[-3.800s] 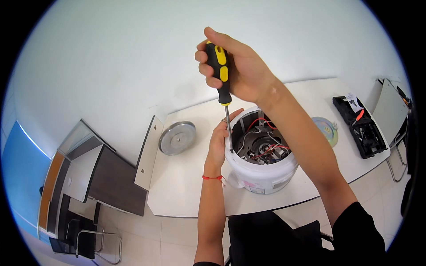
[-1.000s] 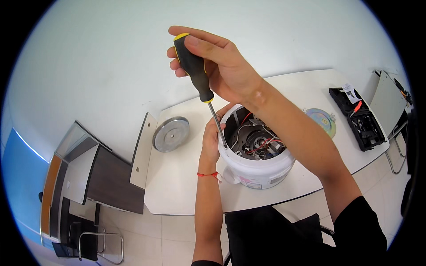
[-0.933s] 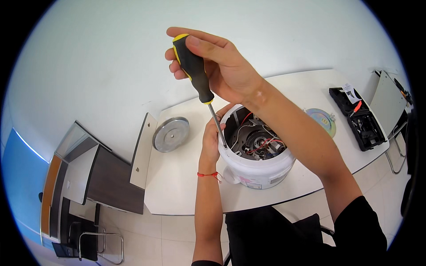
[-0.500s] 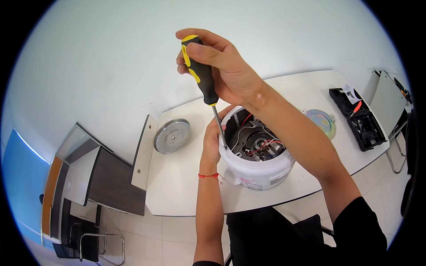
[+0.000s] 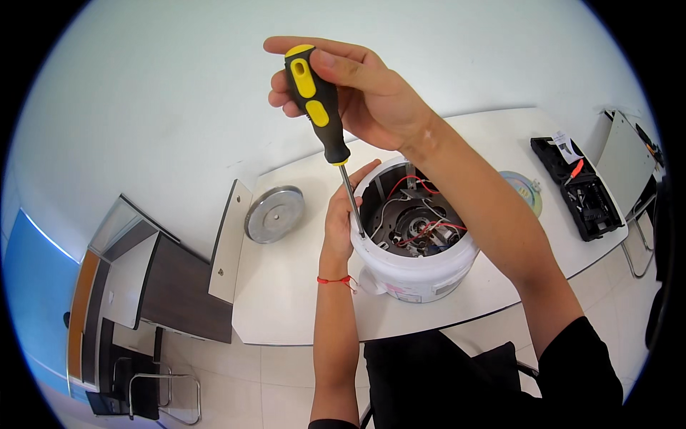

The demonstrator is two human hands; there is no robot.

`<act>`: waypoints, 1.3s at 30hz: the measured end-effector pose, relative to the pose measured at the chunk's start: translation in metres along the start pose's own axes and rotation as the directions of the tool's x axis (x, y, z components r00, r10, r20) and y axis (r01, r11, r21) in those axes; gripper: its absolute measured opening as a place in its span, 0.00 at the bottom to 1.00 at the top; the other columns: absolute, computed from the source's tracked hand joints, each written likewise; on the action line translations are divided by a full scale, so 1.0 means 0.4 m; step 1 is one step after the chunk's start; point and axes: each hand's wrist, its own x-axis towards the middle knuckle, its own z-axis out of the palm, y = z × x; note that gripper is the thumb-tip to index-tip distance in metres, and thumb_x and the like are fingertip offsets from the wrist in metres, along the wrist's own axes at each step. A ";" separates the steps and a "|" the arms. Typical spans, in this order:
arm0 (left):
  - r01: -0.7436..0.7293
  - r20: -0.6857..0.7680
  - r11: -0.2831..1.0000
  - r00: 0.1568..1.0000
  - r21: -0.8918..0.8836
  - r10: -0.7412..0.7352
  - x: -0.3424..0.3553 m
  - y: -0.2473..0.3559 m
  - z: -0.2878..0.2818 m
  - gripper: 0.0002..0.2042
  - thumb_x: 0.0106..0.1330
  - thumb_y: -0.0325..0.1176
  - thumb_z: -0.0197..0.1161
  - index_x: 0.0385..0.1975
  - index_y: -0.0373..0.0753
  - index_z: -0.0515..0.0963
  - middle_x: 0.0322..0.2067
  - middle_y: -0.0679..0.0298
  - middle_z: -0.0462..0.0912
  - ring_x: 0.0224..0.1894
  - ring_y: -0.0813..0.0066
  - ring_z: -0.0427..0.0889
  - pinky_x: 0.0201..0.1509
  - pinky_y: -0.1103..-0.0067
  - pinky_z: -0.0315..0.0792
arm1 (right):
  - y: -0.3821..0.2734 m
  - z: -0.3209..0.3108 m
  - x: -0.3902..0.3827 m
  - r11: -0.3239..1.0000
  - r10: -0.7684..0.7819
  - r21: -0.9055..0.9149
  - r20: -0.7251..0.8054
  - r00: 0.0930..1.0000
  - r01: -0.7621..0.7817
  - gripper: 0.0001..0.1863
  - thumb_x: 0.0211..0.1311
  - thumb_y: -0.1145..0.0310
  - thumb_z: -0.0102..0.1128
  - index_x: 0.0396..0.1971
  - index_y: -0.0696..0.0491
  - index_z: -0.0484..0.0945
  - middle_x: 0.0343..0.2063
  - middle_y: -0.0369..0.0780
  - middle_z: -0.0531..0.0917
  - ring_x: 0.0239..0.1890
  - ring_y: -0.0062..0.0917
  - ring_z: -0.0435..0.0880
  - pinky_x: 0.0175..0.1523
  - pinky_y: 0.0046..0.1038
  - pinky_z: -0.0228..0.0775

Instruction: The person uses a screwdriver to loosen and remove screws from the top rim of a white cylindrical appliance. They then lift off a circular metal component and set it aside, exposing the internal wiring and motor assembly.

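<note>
A white rice cooker body, open at the top, stands near the table's front edge with red and white wires and metal parts showing inside. My left hand, a red string bracelet at its wrist, is closed against the cooker's left side and rim. Above it, my right hand holds a black-and-yellow screwdriver by its handle, thumb and fingers around the upper part, index finger stretched past the cap. The shaft slants down, and its tip is at the left inner edge of the rim. My right forearm hides part of the cooker's far right side.
On the white table lie a round silver metal plate to the left and a yellowish metal disc, partly behind my forearm. An open black tool case sits at the right end. Chairs stand at the lower left.
The screwdriver handle has turned, bringing its yellow patches more into view. My right hand has shifted slightly up and left. The tip stays at the rim, and my left hand still holds the cooker.
</note>
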 end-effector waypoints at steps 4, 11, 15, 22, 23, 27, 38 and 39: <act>0.000 -0.016 1.000 1.000 -0.010 0.000 0.000 0.001 0.002 0.37 0.61 0.39 0.52 0.71 0.21 0.67 0.64 0.44 0.78 0.64 0.62 0.79 0.72 0.76 0.68 | 0.000 -0.009 0.004 0.997 0.023 0.075 0.050 0.998 -0.026 0.22 0.78 0.65 0.60 0.62 0.64 0.78 0.45 0.47 0.88 0.47 0.33 0.90 0.59 0.33 0.84; 0.014 -0.013 1.000 1.000 -0.012 -0.014 -0.001 0.007 0.007 0.37 0.61 0.38 0.51 0.71 0.23 0.67 0.63 0.45 0.80 0.63 0.63 0.80 0.72 0.76 0.68 | 0.015 -0.006 0.006 0.998 -0.037 -0.050 -0.046 0.998 0.035 0.20 0.76 0.64 0.61 0.57 0.65 0.80 0.42 0.45 0.87 0.43 0.32 0.89 0.54 0.37 0.86; 0.028 -0.005 1.000 1.000 -0.003 -0.028 -0.003 0.005 -0.007 0.36 0.62 0.37 0.51 0.72 0.23 0.67 0.62 0.46 0.80 0.63 0.65 0.80 0.70 0.77 0.69 | -0.019 0.038 0.004 0.994 0.012 -0.111 -0.127 0.992 -0.026 0.18 0.73 0.68 0.59 0.56 0.65 0.80 0.39 0.46 0.86 0.42 0.30 0.87 0.51 0.36 0.86; 0.006 -0.014 1.000 1.000 0.021 -0.006 -0.004 -0.003 -0.019 0.33 0.63 0.32 0.48 0.70 0.25 0.69 0.65 0.49 0.78 0.62 0.69 0.80 0.70 0.77 0.69 | -0.042 0.097 0.013 0.974 0.069 -0.183 -0.327 0.943 -0.135 0.16 0.76 0.55 0.56 0.32 0.51 0.70 0.23 0.33 0.70 0.22 0.17 0.67 0.24 0.21 0.61; -0.004 -0.012 0.999 1.000 0.032 0.004 -0.007 -0.003 -0.026 0.32 0.64 0.32 0.48 0.70 0.25 0.69 0.64 0.49 0.78 0.62 0.69 0.80 0.70 0.77 0.69 | -0.037 0.106 0.020 0.950 0.071 -0.259 -0.371 0.926 -0.176 0.17 0.78 0.53 0.53 0.32 0.48 0.67 0.22 0.30 0.67 0.19 0.15 0.64 0.20 0.19 0.56; 0.034 0.004 0.998 0.999 0.044 -0.034 0.002 -0.005 -0.015 0.33 0.63 0.33 0.48 0.70 0.25 0.68 0.63 0.49 0.79 0.62 0.67 0.80 0.70 0.76 0.71 | -0.041 -0.017 0.039 0.910 0.249 0.289 0.190 0.950 -0.296 0.20 0.83 0.50 0.47 0.29 0.45 0.64 0.16 0.27 0.65 0.14 0.13 0.62 0.15 0.19 0.51; 0.052 -0.050 0.998 0.997 0.024 -0.051 0.000 -0.004 -0.011 0.33 0.63 0.33 0.46 0.70 0.23 0.67 0.63 0.46 0.78 0.63 0.63 0.81 0.71 0.73 0.73 | -0.027 0.082 0.032 0.939 0.044 -0.252 -0.589 0.807 -0.235 0.20 0.74 0.51 0.63 0.29 0.49 0.72 0.22 0.31 0.73 0.22 0.16 0.71 0.23 0.20 0.63; 0.054 -0.052 0.999 0.997 0.007 -0.054 -0.002 -0.005 -0.009 0.33 0.63 0.33 0.46 0.70 0.23 0.67 0.63 0.47 0.78 0.63 0.63 0.81 0.71 0.73 0.73 | -0.029 0.071 0.026 0.960 0.105 -0.181 -0.481 0.871 -0.216 0.19 0.76 0.51 0.61 0.29 0.49 0.71 0.22 0.31 0.74 0.22 0.15 0.71 0.23 0.19 0.63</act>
